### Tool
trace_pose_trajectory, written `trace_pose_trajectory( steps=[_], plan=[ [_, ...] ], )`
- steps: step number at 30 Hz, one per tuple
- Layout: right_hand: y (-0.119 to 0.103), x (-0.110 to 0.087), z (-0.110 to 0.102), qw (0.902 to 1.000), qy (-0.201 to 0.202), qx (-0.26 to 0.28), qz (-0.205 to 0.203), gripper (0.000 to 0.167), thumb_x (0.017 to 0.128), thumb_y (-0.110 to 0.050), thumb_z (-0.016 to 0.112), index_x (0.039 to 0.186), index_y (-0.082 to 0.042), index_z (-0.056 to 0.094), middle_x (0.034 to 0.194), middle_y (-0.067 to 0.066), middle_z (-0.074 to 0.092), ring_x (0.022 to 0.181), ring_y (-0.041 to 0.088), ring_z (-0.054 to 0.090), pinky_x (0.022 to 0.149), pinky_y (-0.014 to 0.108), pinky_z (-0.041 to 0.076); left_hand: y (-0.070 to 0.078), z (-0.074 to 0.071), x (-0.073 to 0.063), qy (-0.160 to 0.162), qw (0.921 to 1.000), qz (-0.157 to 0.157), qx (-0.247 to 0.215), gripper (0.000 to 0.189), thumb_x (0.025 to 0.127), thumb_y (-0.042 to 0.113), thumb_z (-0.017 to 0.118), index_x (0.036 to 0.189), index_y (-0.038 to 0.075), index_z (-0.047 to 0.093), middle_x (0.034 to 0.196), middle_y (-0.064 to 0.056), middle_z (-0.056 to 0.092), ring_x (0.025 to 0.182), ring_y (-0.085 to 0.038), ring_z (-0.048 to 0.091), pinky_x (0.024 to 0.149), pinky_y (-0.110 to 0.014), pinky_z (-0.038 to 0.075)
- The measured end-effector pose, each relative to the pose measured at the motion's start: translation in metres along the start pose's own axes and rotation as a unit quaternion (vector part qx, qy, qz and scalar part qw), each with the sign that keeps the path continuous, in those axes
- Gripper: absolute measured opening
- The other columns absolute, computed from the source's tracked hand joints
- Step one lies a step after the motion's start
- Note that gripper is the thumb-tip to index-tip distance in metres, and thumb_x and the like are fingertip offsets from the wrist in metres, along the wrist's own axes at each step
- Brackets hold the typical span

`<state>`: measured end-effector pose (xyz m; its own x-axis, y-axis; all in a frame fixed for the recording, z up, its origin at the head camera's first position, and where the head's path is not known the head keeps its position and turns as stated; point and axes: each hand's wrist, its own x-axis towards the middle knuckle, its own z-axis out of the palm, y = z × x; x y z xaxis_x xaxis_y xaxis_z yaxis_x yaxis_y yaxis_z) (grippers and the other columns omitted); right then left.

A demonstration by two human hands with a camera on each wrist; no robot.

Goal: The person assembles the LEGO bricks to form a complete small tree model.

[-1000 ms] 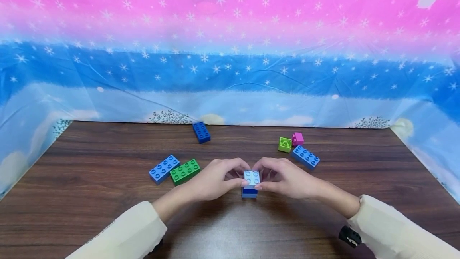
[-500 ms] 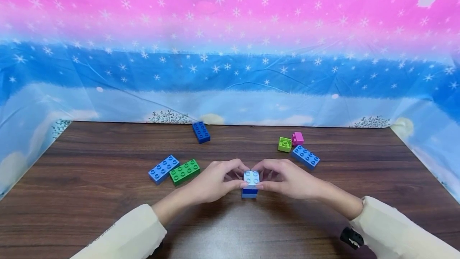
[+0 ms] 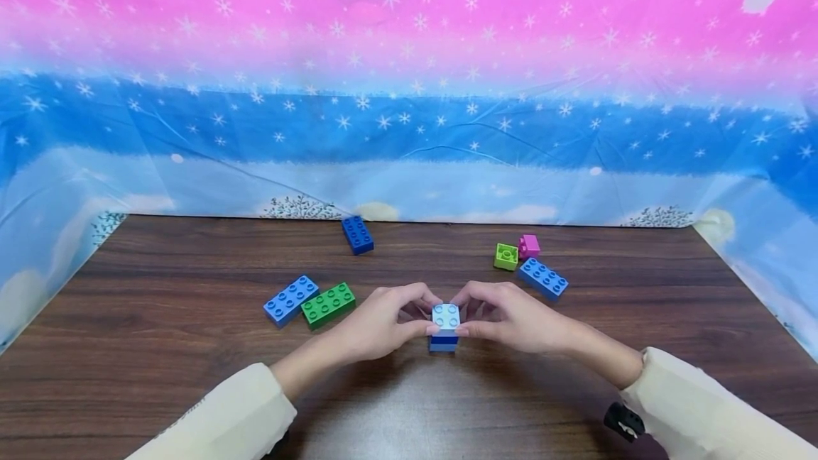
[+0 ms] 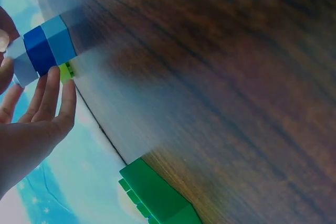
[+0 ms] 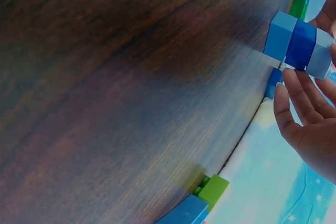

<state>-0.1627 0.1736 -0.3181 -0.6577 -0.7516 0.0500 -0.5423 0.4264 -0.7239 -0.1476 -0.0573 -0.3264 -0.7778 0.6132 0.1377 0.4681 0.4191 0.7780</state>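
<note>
A short stack of toy building bricks stands upright on the table in front of me. Its top is a pale blue brick (image 3: 446, 315) with studs facing up, over a dark blue brick (image 3: 444, 339) and a mid-blue brick (image 3: 442, 348). From one side my left hand (image 3: 386, 321) pinches the pale brick between thumb and fingers. My right hand (image 3: 508, 314) does the same from the opposite side. In both wrist views the pale brick (image 4: 22, 62) sits flush against the dark blue brick (image 5: 301, 44), and the lower fingers are spread beside the stack.
Left of the hands lie a blue brick (image 3: 291, 301) and a green brick (image 3: 329, 305), nearly touching. A dark blue brick (image 3: 358, 235) is at the back. Back right, a lime brick (image 3: 506, 257), a pink brick (image 3: 529, 246) and another blue brick (image 3: 543, 278) cluster together.
The pale blue brick has shifted very slightly left and lines up straighter over the stack. Both hands keep their hold almost unmoved; the loose bricks stay put.
</note>
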Motion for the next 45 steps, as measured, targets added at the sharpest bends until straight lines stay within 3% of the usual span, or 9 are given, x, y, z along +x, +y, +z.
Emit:
trace_pose_trajectory(
  steps=[25,45],
  plan=[
    [0.0052,-0.0018,0.0028,0.9998,0.01,0.012,0.012,0.023,0.09,-0.021,0.06,0.11,-0.012,0.056,0.098,-0.003,0.061,0.089,0.013,0.057,0.077,0.031,0.049,-0.0012,0.0003,0.0012,-0.011,0.9997,-0.013,-0.015,0.018,0.086,0.012,0.064,0.103,0.009,0.058,0.095,-0.001,0.063,0.087,-0.013,0.059,0.075,-0.025,0.047],
    [0.0006,-0.002,-0.0017,0.9985,-0.016,0.037,0.038,0.025,0.089,-0.02,0.06,0.113,-0.012,0.055,0.098,-0.002,0.06,0.091,0.015,0.057,0.081,0.03,0.048,-0.0009,-0.0011,0.0017,-0.02,0.9996,-0.008,-0.016,0.018,0.087,0.014,0.063,0.103,0.008,0.058,0.095,-0.002,0.063,0.085,-0.014,0.059,0.074,-0.027,0.048]
  ],
)
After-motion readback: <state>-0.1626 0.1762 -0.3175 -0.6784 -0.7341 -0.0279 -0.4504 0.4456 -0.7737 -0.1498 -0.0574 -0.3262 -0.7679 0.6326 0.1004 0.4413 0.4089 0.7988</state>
